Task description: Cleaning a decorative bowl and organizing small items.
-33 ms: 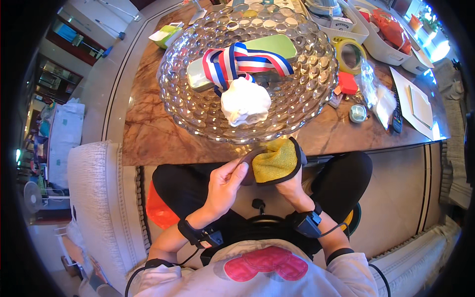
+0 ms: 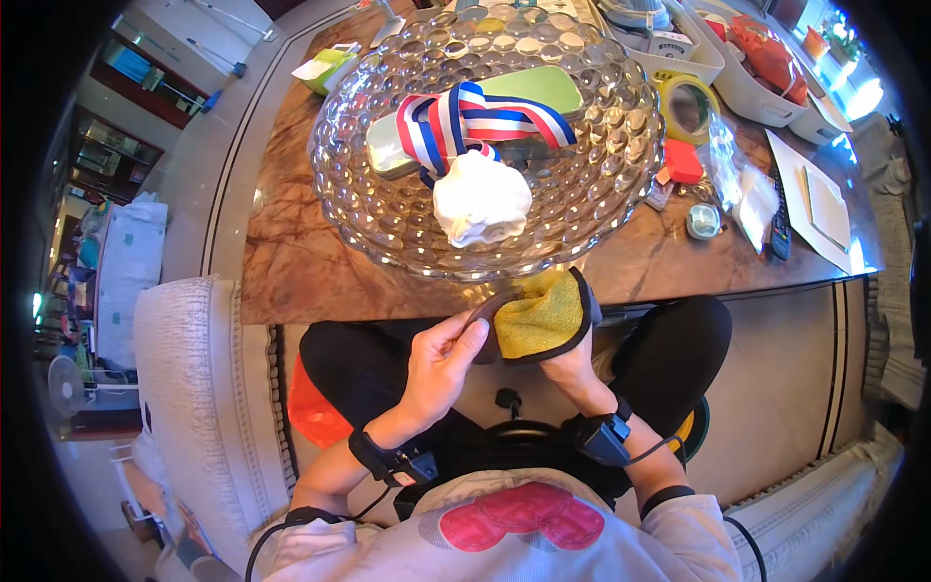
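A yellow cloth (image 2: 538, 320) with dark edging and a grey-brown reverse hangs just past the table's near edge, above my lap. My left hand (image 2: 441, 364) pinches its left, grey-brown part between thumb and fingers. Over my right hand (image 2: 572, 371) the cloth is draped and bunched; those fingers are hidden beneath it. Just beyond stands a large bubbled clear glass dish (image 2: 373, 228). In it lie a pale green oblong case (image 2: 533, 92), a red, white and blue striped ribbon (image 2: 451, 121) and a white crumpled bundle (image 2: 482, 199).
On the brown marbled table (image 2: 281, 262), a yellow tape roll (image 2: 664, 102), a red box (image 2: 685, 163), a small clear container (image 2: 703, 221) and a black remote (image 2: 780, 233) lie right of the dish. White bins (image 2: 766, 107) stand at the far right. A pale sofa (image 2: 184, 378) is at left.
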The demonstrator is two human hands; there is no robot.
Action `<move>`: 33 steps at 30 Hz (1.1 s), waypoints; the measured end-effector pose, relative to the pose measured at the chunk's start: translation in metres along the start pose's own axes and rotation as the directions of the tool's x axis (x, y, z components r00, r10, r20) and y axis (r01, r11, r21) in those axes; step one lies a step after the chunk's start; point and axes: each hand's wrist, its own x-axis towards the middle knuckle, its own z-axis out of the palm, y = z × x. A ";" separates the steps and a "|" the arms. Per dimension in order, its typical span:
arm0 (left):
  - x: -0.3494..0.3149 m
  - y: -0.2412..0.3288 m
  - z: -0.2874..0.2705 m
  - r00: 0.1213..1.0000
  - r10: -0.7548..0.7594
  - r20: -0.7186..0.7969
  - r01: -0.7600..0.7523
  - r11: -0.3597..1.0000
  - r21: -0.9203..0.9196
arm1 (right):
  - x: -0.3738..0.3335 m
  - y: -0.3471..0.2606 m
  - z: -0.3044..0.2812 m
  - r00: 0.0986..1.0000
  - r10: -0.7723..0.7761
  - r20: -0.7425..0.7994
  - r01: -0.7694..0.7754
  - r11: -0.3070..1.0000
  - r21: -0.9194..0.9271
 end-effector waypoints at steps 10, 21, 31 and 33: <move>0.001 -0.004 0.006 0.988 0.123 -0.090 -0.115 0.989 0.096 | 0.001 -0.002 -0.007 0.996 0.029 0.080 -0.026 0.999 -0.037; 0.000 0.007 0.018 0.962 0.157 -0.226 -0.098 0.963 0.250 | -0.002 0.000 -0.005 0.997 0.060 0.050 -0.064 0.996 0.069; 0.008 -0.014 0.012 0.959 0.057 -0.277 -0.087 0.991 -0.098 | -0.015 0.006 0.000 0.978 -0.187 0.095 0.193 0.980 -0.051; 0.007 -0.004 0.015 0.970 -0.012 -0.242 -0.034 0.983 -0.183 | -0.019 0.014 -0.002 0.986 -0.134 0.103 0.137 0.990 -0.021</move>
